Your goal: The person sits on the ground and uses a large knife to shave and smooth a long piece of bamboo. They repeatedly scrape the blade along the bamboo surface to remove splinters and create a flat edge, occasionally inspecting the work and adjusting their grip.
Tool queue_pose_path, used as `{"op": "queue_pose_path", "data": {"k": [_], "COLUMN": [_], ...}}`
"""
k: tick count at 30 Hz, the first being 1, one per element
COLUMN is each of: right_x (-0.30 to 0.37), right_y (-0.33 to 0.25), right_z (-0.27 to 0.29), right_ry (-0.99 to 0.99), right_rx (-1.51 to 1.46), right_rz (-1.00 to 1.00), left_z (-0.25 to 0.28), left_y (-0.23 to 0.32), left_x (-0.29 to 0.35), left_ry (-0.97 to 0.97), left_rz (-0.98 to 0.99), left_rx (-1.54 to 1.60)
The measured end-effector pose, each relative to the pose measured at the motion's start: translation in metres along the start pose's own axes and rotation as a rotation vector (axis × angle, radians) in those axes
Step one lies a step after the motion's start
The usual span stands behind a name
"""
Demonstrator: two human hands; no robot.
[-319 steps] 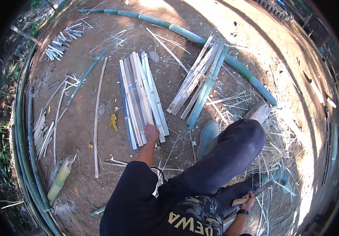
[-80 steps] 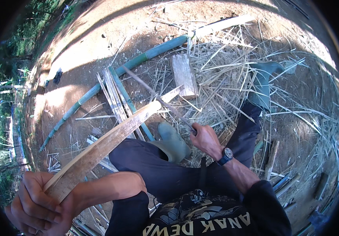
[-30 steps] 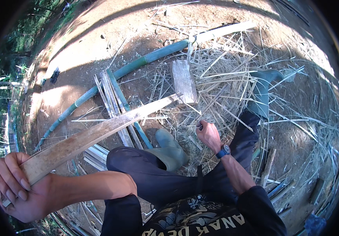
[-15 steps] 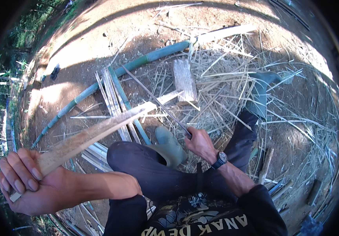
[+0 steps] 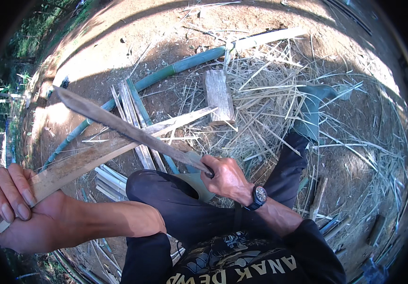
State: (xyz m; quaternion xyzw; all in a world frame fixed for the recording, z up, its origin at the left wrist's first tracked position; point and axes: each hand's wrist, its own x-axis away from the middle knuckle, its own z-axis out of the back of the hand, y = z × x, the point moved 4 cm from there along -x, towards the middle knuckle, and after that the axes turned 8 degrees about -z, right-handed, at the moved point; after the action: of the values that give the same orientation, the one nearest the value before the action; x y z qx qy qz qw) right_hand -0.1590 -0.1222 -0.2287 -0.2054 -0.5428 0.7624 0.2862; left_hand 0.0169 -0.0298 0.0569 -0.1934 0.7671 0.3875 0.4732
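Observation:
Long and pale, a split bamboo strip (image 5: 90,158) runs from my left hand (image 5: 31,208) up to the right. My left fingers are wrapped round its near end. Its far tip lies beside a squared wood block (image 5: 218,94). My right hand (image 5: 227,177) is closed round the dark handle of a machete (image 5: 118,124). The blade points up and to the left and crosses in front of the strip; whether it touches the strip, I cannot tell. Below the blade is my bent, dark-trousered knee (image 5: 152,189).
A long green bamboo pole (image 5: 161,73) curves over the dirt ground. Bamboo slats (image 5: 129,106) lie across it, and more pale slats (image 5: 110,183) are beside my knee. Heaped shavings (image 5: 265,104) spread between the block and my outstretched green boot (image 5: 312,111).
My right hand has raised the machete, swinging its blade leftward and flatter over the strip. My left hand, with the strip, has shifted slightly left and up.

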Motion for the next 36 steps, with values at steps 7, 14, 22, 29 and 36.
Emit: {"op": "queue_pose_path", "data": {"k": [7, 14, 22, 29, 36], "right_x": [-0.003, -0.015, -0.005, -0.013, -0.009], "right_y": [0.071, 0.04, 0.037, 0.112, 0.043], "right_z": [0.0, -0.003, 0.003, 0.004, 0.013], "right_ry": [-0.064, -0.173, -0.033, -0.038, -0.027], "right_rx": [0.212, 0.089, 0.101, 0.245, 0.111], "right_rz": [-0.3, -0.289, -0.184, -0.411, -0.182], "left_z": [0.005, -0.003, -0.001, 0.002, 0.001], "left_y": [-0.012, -0.016, -0.011, -0.018, -0.014], "left_x": [-0.006, -0.012, -0.012, -0.017, -0.014], "left_ry": [0.044, -0.134, 0.015, -0.095, -0.041], "left_rz": [0.027, 0.038, 0.012, 0.061, 0.047], "left_rx": [0.001, 0.13, -0.05, -0.005, 0.084]}}
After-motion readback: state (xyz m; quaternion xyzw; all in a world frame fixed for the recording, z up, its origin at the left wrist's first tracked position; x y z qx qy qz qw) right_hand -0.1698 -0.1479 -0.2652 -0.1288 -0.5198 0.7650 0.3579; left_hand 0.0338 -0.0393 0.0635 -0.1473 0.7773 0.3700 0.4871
